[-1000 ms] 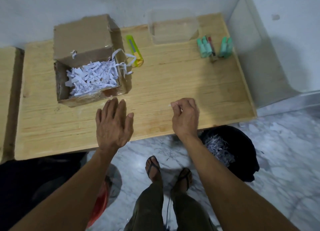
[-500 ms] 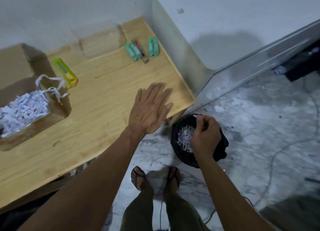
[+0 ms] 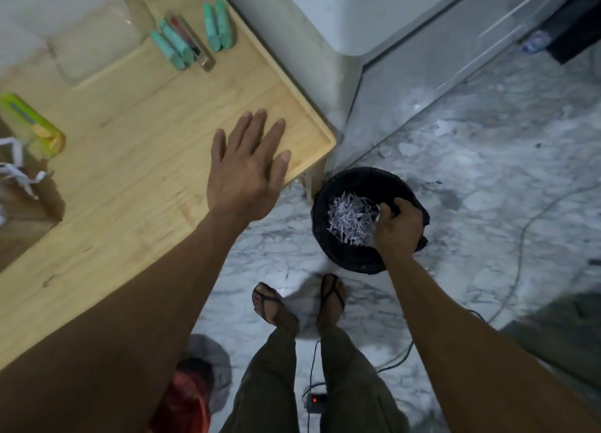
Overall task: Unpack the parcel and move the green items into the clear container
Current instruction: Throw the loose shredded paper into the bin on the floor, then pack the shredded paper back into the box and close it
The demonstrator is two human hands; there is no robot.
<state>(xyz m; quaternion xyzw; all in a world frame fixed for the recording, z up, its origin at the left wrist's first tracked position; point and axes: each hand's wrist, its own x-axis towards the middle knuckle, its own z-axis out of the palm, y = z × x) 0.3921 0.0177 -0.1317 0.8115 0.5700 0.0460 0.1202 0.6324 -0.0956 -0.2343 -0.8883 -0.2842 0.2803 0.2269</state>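
Head view: left hand flat by the table corner; right hand's fingers curled in the bin, grip unclear.

wooden table bears green items, clear container, a yellow-green cutter.

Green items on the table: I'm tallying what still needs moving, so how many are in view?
4: a pair of green items beside the clear container, another pair nearer the table's right edge. More may be hidden.
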